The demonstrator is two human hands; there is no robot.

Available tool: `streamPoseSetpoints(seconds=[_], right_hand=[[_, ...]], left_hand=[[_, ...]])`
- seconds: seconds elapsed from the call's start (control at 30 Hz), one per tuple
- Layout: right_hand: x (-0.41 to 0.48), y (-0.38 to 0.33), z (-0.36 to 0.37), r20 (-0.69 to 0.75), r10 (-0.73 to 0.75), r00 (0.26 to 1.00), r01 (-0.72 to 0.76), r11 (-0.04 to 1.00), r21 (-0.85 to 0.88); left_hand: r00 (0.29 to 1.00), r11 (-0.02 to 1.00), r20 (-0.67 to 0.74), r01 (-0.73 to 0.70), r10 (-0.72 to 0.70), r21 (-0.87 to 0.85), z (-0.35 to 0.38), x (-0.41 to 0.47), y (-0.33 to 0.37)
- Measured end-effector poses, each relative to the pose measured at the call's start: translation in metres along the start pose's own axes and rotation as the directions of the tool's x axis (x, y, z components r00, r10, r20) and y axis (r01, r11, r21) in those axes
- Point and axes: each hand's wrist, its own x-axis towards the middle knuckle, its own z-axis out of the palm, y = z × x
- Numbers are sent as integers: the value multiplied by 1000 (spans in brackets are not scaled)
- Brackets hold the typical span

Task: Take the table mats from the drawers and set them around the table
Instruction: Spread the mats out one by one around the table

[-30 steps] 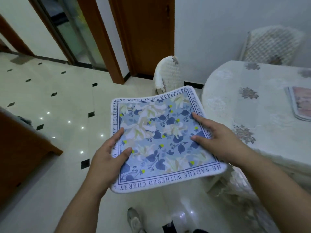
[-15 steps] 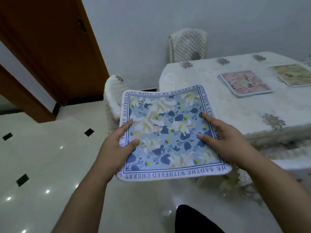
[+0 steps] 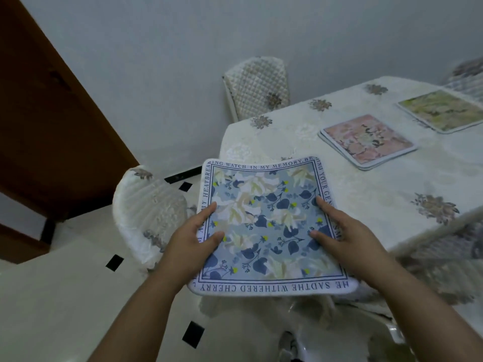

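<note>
Head view: left hand [image 3: 190, 242] and right hand [image 3: 346, 240] apart, each tight on one edge of blue mat [image 3: 264, 220].

There are three table mats for certain: one blue floral mat [image 3: 266, 226], one pink mat [image 3: 366, 139] and one green-yellow mat [image 3: 441, 111]. A second rim shows under the pink mat, but whether it is a fourth cannot be told. There is one worktop [image 3: 379, 194]. Two hands grip the blue one, the left hand [image 3: 190, 241] and the right hand [image 3: 347, 236]. Two covered chairs are plain, the far chair [image 3: 258, 87] and the near chair [image 3: 149, 205]. Three black floor tiles [image 3: 114, 262] show.
</note>
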Motion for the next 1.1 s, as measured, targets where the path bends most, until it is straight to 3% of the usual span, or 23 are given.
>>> streamPoseSetpoints(seconds=[0.3,0.57,0.8,1.1], right_hand=[[106,5,14,-106,85,991,-83,996,22],[167,13,72,-291,258,921,-228,964,135],[223,32,149,-451,411,792,-349,912,217],[268,57,246,-554,566,611,-353,821,450]], left_hand=[[995,995,92,-39,30,96,7,152,-6],[932,948,346,-201,107,247,12,317,-29],[809,876,563,-386,169,291,50,444,-68],[615,712,762,-628,204,316,105,537,-115]])
